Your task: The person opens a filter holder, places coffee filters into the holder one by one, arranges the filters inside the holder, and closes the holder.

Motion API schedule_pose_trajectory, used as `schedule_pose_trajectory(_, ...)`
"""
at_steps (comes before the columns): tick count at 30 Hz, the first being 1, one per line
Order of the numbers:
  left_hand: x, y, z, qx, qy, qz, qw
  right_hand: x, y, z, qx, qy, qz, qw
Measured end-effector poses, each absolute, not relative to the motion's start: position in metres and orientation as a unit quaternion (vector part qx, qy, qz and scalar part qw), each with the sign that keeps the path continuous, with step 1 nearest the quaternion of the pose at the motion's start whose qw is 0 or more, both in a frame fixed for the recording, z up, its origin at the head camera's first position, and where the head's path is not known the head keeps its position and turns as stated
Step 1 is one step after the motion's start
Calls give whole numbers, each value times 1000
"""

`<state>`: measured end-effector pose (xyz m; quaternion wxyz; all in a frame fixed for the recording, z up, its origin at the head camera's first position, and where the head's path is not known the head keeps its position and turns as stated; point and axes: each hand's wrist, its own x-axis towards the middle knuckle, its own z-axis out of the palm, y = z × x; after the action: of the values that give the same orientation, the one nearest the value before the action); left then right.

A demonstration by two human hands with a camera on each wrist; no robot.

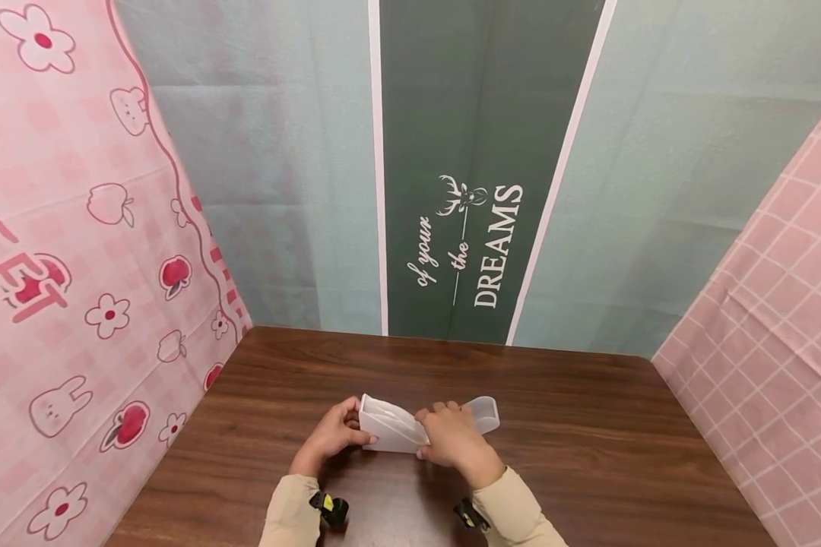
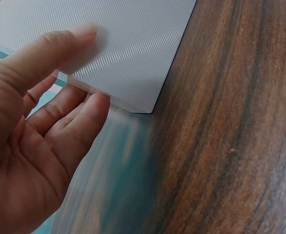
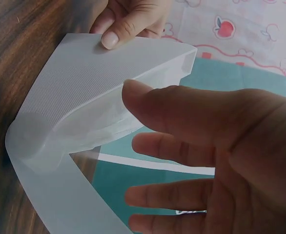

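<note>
A slim white ribbed plastic case stands on edge on the table, its hinged lid swung out to the right. Inside its slanted mouth sits thin white, folded-looking material; what kind it is I cannot tell. My left hand grips the left end, its thumb on the ribbed face and its other fingers round the end edge. Over the mouth near the hinge is my right hand. In the right wrist view its fingers extend fairly straight and apart, with the thumb at the mouth's edge.
The case is near the middle of a brown wood-grain table. Behind it hangs a green and pale-blue cloth with lettering. Pink patterned cloths stand at the left and right sides.
</note>
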<state>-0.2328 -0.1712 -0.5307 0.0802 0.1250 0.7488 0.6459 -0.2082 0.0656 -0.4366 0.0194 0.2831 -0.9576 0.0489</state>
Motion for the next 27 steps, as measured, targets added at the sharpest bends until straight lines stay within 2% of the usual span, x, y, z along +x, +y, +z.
schedule_pose_trajectory(10, -224, -169, -509, 144, 734, 658, 84, -206, 66, -431, 274, -959, 66, 23)
schedule_pose_trajectory(18, -231, -172, -527, 140, 743, 650, 76, -206, 78, -431, 267, -959, 70, 61)
schedule_pose_trajectory(27, -228, -171, -521, 138, 743, 650, 80, -203, 91, -426, 240, -963, 73, 95)
